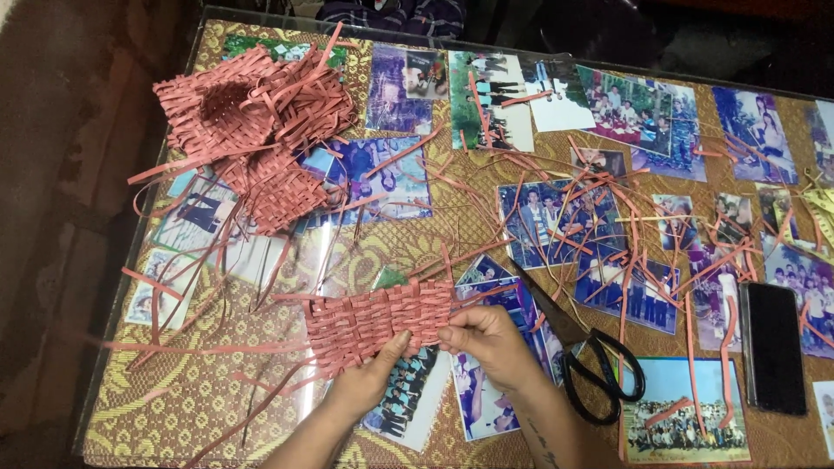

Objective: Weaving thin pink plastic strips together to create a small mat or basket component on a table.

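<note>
A flat woven mat of salmon-pink strips (375, 320) lies near the table's front, with loose strip ends trailing off to the left. My left hand (372, 373) grips its lower edge from beneath, fingers on the weave. My right hand (486, 340) pinches the mat's right edge between thumb and fingers. Both hands are closed on the same piece.
Two woven pink baskets (252, 113) with loose ends sit at the back left. Black-handled scissors (599, 369) lie just right of my right hand. A black phone (773, 346) rests at the right. Loose pink strips (625, 217) scatter over the glass-topped table (174, 408) with photographs beneath.
</note>
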